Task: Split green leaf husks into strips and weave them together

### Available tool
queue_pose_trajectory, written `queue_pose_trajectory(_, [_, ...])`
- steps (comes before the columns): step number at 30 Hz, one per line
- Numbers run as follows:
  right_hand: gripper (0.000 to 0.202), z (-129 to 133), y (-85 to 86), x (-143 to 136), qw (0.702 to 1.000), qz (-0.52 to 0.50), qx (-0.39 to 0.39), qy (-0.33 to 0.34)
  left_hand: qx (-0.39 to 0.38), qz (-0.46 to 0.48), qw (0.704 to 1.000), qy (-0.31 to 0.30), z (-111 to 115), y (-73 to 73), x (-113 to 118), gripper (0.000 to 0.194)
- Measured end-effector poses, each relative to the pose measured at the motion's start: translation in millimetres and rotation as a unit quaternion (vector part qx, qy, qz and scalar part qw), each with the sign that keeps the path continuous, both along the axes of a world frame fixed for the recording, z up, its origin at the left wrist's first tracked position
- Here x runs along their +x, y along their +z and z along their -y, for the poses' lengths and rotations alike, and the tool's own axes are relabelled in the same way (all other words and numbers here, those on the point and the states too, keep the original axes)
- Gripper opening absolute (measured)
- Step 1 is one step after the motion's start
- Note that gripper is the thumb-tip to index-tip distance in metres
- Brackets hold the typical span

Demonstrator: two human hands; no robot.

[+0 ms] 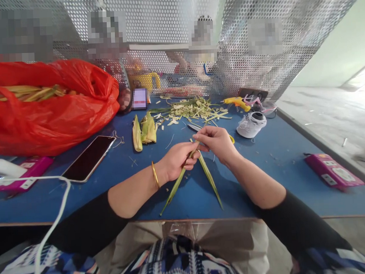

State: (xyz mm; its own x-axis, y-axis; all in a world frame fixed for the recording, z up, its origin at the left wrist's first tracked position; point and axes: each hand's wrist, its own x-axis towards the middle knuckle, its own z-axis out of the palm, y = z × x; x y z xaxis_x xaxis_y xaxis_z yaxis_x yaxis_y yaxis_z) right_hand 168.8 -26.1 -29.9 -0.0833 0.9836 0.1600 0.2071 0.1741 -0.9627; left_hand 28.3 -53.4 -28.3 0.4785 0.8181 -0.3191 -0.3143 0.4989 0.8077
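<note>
A long green strip [176,189] is held over the desk [281,149], near the middle of its front edge, with its lower tip slanted down to the left towards that edge. It is wrapped by the curled fingers of the left hand [183,159], while its upper end appears to be pinched narrowly between thumb and forefinger of the right hand [217,141]; what is pressed between those tips is too small to be told exactly. A second green strip [210,177] is seen slanting the other way, from beneath the fingers towards the front edge; whether it is gripped too or only laid on the desk cannot be told. For this close fingerwork, the strip is probably best steadied low by the left hand with light, even pressure, so that the fibres are not creased or split, and the fine handling is best left to the right fingertips. The end should be worked along the grain, in short moves, and the free tail should be kept from being snagged on the second strip. Care is called for around the scissors [194,128], whose blades are pointed leftward just beyond the right hand. Towards the back edge a heap of pale trimmings [190,109] is spread, and to its left, nearer the front, two husk pieces [144,131] are laid, well clear of the fingers
</note>
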Motion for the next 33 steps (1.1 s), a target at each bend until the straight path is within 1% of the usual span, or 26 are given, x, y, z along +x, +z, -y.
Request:
queue_pose_trajectory(1, [0.029,-1.2,0.3,1.8,1.0,0.017,0.007,-0.014,-0.004,-0.001,1.0,0.007,-0.8,1.2,-1.1,0.026])
queue_pose_trajectory(2, [0.028,-2.5,0.8,4.1,0.999,0.045,0.013,-0.027,-0.014,-0.001,0.999,0.029,-2.4,2.4,-2.6,0.026])
queue_pose_trajectory(3, [0.027,-3.8,1.4,6.9,0.995,0.092,0.019,-0.035,-0.028,0.001,0.998,0.062,-5.0,3.3,-4.4,0.026])
queue_pose_trajectory(4, [0.025,-5.1,2.0,9.8,0.986,0.162,0.025,-0.038,-0.049,0.006,0.994,0.099,-8.2,3.8,-6.6,0.027])
queue_pose_trajectory(5, [0.023,-6.2,2.5,12.7,0.968,0.249,0.027,-0.034,-0.074,0.01,0.989,0.131,-11.9,3.8,-8.8,0.028])
queue_pose_trajectory(6, [0.021,-6.9,2.8,15.2,0.94,0.341,0.024,-0.021,-0.096,0.017,0.983,0.158,-15.5,3.1,-10.8,0.029])
queue_pose_trajectory(8, [0.02,-7.5,3.1,17.8,0.873,0.488,0.003,0.014,-0.128,0.028,0.973,0.189,-21.4,0.5,-13.5,0.029])
queue_pose_trajectory(9, [0.019,-7.3,3.1,17.6,0.848,0.528,-0.015,0.031,-0.137,0.031,0.971,0.192,-23.0,-1.0,-13.8,0.029])
queue_pose_trajectory(10, [0.019,-6.8,3.2,16.6,0.836,0.545,-0.036,0.047,-0.142,0.032,0.971,0.19,-23.6,-2.4,-13.5,0.029])
queue_pose_trajectory(11, [0.019,-6.1,3.4,14.9,0.835,0.544,-0.058,0.061,-0.144,0.032,0.972,0.184,-23.4,-3.5,-12.7,0.029])
queue_pose_trajectory(15, [0.02,-4.2,4.9,9.1,0.866,0.465,-0.166,0.079,-0.136,0.02,0.976,0.167,-18.9,-4.8,-8.2,0.028])
queue_pose_trajectory(17, [0.02,-5.3,5.9,10.7,0.878,0.431,-0.196,0.076,-0.125,0.012,0.979,0.161,-17.4,-4.4,-6.9,0.029])
queue_pose_trajectory(18, [0.02,-6.3,6.7,12.9,0.883,0.419,-0.197,0.073,-0.119,0.007,0.98,0.16,-17.1,-4.2,-6.5,0.029])
queue_pose_trajectory(20, [0.02,-8.5,9.1,18.2,0.903,0.39,-0.173,0.049,-0.108,-0.004,0.981,0.162,-16.6,-4.2,-5.7,0.03])
queue_pose_trajectory(21, [0.02,-9.0,10.8,20.5,0.92,0.358,-0.155,0.031,-0.103,-0.01,0.981,0.165,-16.4,-4.4,-5.2,0.029])
queue_pose_trajectory(23, [0.018,-8.1,14.4,21.7,0.961,0.246,-0.127,0.013,-0.088,-0.018,0.981,0.171,-15.5,-5.2,-3.4,0.029])
queue_pose_trajectory(24, [0.017,-6.5,15.6,20.1,0.976,0.179,-0.119,0.021,-0.079,-0.016,0.982,0.172,-14.9,-5.9,-2.3,0.029])
queue_pose_trajectory(25, [0.017,-4.3,16.0,17.2,0.985,0.121,-0.115,0.038,-0.07,-0.007,0.983,0.171,-14.2,-6.6,-1.0,0.029])
queue_pose_trajectory(26, [0.017,-1.5,15.3,13.2,0.989,0.079,-0.113,0.058,-0.06,0.006,0.984,0.167,-13.6,-7.4,0.4,0.03])
queue_pose_trajectory(28, [0.018,4.0,10.7,3.8,0.99,0.053,-0.101,0.077,-0.043,0.037,0.986,0.159,-12.6,-8.4,3.3,0.03])
queue_pose_trajectory(30, [0.021,8.2,3.2,-4.3,0.994,0.065,-0.072,0.059,-0.031,0.061,0.986,0.15,-11.6,-8.2,5.7,0.03])
queue_pose_trajectory(33, [0.018,10.4,-7.4,-9.4,0.994,0.1,-0.028,0.02,-0.019,0.088,0.987,0.134,-9.7,-6.0,7.7,0.03])
